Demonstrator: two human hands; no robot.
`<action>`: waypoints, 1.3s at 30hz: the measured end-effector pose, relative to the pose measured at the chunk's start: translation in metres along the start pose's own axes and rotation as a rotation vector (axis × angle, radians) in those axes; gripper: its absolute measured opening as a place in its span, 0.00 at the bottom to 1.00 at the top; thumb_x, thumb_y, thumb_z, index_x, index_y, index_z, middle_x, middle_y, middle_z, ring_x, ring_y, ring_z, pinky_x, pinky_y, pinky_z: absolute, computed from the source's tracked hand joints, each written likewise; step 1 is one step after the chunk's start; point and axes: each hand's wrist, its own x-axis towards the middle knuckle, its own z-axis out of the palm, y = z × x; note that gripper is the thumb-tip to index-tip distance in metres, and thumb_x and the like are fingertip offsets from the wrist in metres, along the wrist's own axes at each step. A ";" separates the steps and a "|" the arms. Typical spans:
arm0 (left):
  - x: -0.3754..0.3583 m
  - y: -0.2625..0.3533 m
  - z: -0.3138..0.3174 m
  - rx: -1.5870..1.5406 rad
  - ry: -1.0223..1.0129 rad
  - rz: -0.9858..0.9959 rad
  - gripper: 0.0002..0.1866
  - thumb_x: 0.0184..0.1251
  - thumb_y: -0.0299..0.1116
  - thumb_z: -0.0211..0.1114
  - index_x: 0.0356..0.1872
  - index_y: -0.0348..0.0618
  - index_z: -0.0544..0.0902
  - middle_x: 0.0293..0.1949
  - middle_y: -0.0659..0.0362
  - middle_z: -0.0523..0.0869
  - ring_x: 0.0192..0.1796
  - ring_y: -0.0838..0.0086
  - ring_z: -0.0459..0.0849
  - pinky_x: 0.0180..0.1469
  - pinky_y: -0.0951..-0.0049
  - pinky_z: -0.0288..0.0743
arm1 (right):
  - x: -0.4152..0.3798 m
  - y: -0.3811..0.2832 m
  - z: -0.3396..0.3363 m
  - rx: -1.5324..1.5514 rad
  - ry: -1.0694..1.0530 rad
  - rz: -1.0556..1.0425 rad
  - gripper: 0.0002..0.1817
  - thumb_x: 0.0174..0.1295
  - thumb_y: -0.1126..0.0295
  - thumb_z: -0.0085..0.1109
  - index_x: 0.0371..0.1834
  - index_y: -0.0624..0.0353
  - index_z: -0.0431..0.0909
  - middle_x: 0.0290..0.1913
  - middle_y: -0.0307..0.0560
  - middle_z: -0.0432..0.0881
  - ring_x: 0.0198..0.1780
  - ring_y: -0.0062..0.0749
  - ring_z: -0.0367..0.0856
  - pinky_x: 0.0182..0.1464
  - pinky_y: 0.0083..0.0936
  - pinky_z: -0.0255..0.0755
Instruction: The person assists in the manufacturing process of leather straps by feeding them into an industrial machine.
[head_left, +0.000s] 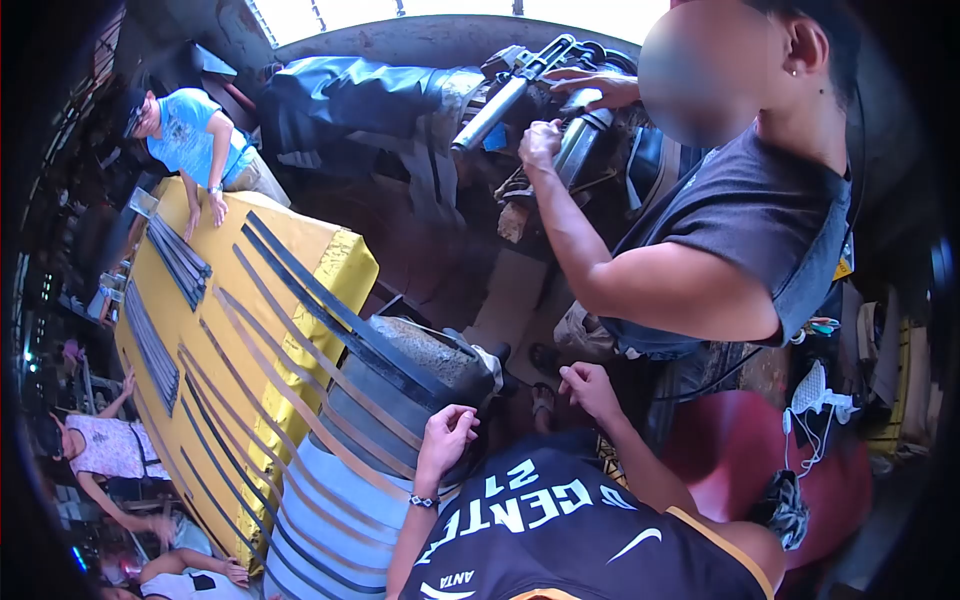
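Long black and brown strips lie side by side from the yellow table across to a blue-grey covered surface. My left hand, with a beaded band at its wrist, is closed beside the strips' near ends; whether anything sits between its fingers is too small to tell. My right hand is raised above the floor with its fingers curled together, and nothing can be made out in it. Between the black strips and my hands stands a grey bin-like container with a rough top.
A co-worker at the right handles metal machinery. A person in blue leans on the table's far end; others are along its left side. A red seat with a white cable is at the right.
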 end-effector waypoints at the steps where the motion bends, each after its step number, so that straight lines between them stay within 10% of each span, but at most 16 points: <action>1: 0.007 0.004 0.003 0.070 0.016 0.009 0.13 0.80 0.34 0.62 0.51 0.32 0.86 0.38 0.55 0.91 0.36 0.76 0.88 0.42 0.74 0.83 | 0.004 -0.004 -0.005 0.072 0.053 -0.026 0.13 0.76 0.65 0.59 0.35 0.62 0.82 0.28 0.40 0.84 0.22 0.16 0.76 0.27 0.19 0.70; 7: 0.064 0.028 0.004 0.507 0.175 0.140 0.13 0.77 0.33 0.64 0.49 0.33 0.87 0.37 0.52 0.92 0.41 0.72 0.91 0.44 0.70 0.84 | -0.008 -0.049 -0.047 0.536 0.510 -0.295 0.06 0.75 0.71 0.62 0.46 0.63 0.82 0.33 0.45 0.86 0.22 0.18 0.77 0.26 0.17 0.73; 9: 0.081 0.039 0.004 0.563 0.223 0.200 0.14 0.75 0.34 0.63 0.50 0.34 0.88 0.43 0.44 0.92 0.45 0.57 0.92 0.51 0.63 0.84 | -0.016 -0.063 -0.066 0.431 0.721 -0.453 0.06 0.76 0.72 0.61 0.46 0.64 0.81 0.32 0.45 0.85 0.21 0.17 0.76 0.25 0.15 0.71; 13: 0.111 0.054 0.005 0.548 0.213 0.133 0.14 0.75 0.34 0.64 0.50 0.32 0.87 0.45 0.44 0.92 0.46 0.58 0.93 0.52 0.63 0.85 | -0.011 -0.050 -0.096 -0.021 1.088 -0.630 0.11 0.70 0.69 0.67 0.49 0.63 0.80 0.45 0.49 0.86 0.41 0.37 0.85 0.44 0.33 0.78; 16: 0.134 0.046 0.003 0.569 0.208 0.117 0.14 0.76 0.34 0.65 0.51 0.33 0.88 0.42 0.49 0.93 0.44 0.68 0.92 0.50 0.68 0.84 | 0.008 0.007 -0.105 -0.675 1.075 -0.303 0.22 0.75 0.48 0.59 0.55 0.55 0.82 0.54 0.45 0.84 0.60 0.43 0.80 0.67 0.46 0.68; 20: 0.154 0.034 0.000 0.586 0.194 0.100 0.15 0.74 0.34 0.65 0.51 0.32 0.88 0.45 0.44 0.93 0.47 0.60 0.93 0.53 0.64 0.85 | 0.035 0.024 -0.102 -1.180 1.066 0.014 0.20 0.73 0.49 0.62 0.49 0.55 0.86 0.46 0.46 0.87 0.52 0.43 0.85 0.64 0.46 0.72; 24: 0.160 0.019 0.002 0.646 0.197 0.080 0.15 0.72 0.35 0.67 0.49 0.31 0.88 0.43 0.45 0.93 0.46 0.60 0.93 0.52 0.64 0.85 | 0.012 -0.073 -0.105 -0.090 1.114 -0.646 0.13 0.67 0.63 0.69 0.44 0.63 0.85 0.37 0.51 0.88 0.41 0.40 0.89 0.51 0.39 0.79; 35: 0.184 -0.022 -0.014 0.478 0.396 -0.015 0.15 0.69 0.38 0.67 0.43 0.34 0.89 0.38 0.46 0.93 0.44 0.57 0.93 0.50 0.61 0.84 | 0.021 -0.084 -0.100 -0.188 0.743 -0.548 0.10 0.65 0.74 0.67 0.45 0.67 0.82 0.30 0.51 0.85 0.27 0.37 0.83 0.34 0.34 0.77; 39: 0.180 -0.003 -0.009 0.328 0.436 -0.052 0.14 0.71 0.35 0.63 0.40 0.34 0.89 0.30 0.50 0.92 0.32 0.66 0.93 0.41 0.67 0.85 | 0.027 -0.088 -0.105 -0.372 0.457 -0.440 0.10 0.68 0.74 0.64 0.48 0.68 0.82 0.35 0.56 0.86 0.34 0.38 0.86 0.42 0.35 0.79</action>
